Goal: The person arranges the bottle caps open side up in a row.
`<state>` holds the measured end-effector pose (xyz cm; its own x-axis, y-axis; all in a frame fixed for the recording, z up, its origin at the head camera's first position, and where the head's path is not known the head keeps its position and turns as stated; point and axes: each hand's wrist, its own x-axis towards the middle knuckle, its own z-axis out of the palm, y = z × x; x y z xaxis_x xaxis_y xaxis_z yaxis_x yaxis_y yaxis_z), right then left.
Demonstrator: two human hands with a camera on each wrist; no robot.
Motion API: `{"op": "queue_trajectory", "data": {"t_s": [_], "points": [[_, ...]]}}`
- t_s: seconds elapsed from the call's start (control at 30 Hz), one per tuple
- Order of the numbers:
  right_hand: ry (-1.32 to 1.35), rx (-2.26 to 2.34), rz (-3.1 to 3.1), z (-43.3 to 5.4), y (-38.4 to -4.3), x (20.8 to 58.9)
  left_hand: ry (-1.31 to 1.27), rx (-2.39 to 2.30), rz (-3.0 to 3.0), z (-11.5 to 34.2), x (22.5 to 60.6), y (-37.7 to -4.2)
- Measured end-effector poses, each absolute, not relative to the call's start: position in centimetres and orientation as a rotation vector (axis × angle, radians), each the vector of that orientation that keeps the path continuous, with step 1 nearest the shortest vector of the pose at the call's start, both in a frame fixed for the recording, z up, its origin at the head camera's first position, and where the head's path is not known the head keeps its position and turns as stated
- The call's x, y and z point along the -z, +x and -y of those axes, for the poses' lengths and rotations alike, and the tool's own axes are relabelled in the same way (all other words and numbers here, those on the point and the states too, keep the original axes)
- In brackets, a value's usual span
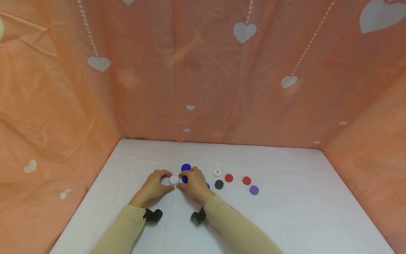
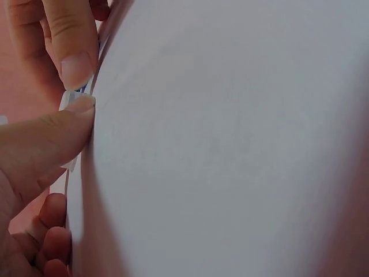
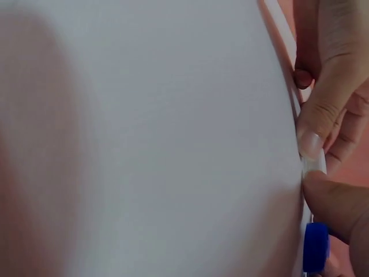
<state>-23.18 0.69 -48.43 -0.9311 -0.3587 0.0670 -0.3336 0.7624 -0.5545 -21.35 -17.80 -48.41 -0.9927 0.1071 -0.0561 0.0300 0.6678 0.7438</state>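
A round white bottle cap (image 1: 174,180) sits on the white tabletop between both hands. My left hand (image 1: 153,187) pinches it from the left, with the thumb on the near side and fingers on the far side. From the right, my right hand (image 1: 196,184) grips the same cap with thumb and forefinger. In the left wrist view the two thumbs nearly meet along the edge of the cap (image 2: 69,101). One blue cap (image 1: 185,179) lies under the right hand's fingers, and a second blue cap (image 1: 186,167) is just beyond. Another blue cap (image 1: 208,186) is mostly hidden behind the right hand.
Right of the hands lie a white disc with dark marks (image 1: 217,172), a black cap (image 1: 219,184), a red cap (image 1: 229,177), another red cap (image 1: 246,180) and a purple cap (image 1: 254,189). Orange cloth (image 1: 209,77) with white hearts encloses the table (image 1: 301,211) at back and sides.
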Motion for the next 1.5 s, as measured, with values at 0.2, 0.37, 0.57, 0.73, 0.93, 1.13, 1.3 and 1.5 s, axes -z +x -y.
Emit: {"op": "queue_trajectory", "data": {"t_s": [0.2, 0.37, 0.57, 0.73, 0.93, 1.13, 1.3, 1.5], "points": [[-0.607, 0.873, -2.961, -0.6, -23.1, 48.3, 0.138, -1.119, -2.861, 17.5, 48.1, -21.4], [-0.588, 0.934, -2.922, -0.8, -23.0, 48.3, 0.14, -1.144, -2.825, 17.3, 47.9, -21.3], [-0.607, 1.025, -2.897, -1.6, -22.4, 47.6, 0.186, -1.267, -2.792, 17.0, 47.5, -20.8], [-0.65, 1.12, -2.847, -2.6, -21.8, 47.2, 0.24, -1.314, -2.798, 16.7, 46.8, -20.1], [-0.639, 1.243, -2.756, -3.4, -21.1, 47.0, 0.294, -1.362, -2.768, 16.2, 46.3, -19.5], [-0.614, 1.332, -2.703, -3.5, -20.8, 47.3, 0.276, -1.4, -2.718, 15.9, 46.6, -19.5], [-0.63, 1.378, -2.682, -3.4, -20.8, 47.6, 0.3, -1.438, -2.694, 16.2, 46.8, -19.6], [-0.634, 1.374, -2.68, -3.4, -20.8, 47.7, 0.36, -1.465, -2.684, 16.7, 46.8, -19.5]]}}
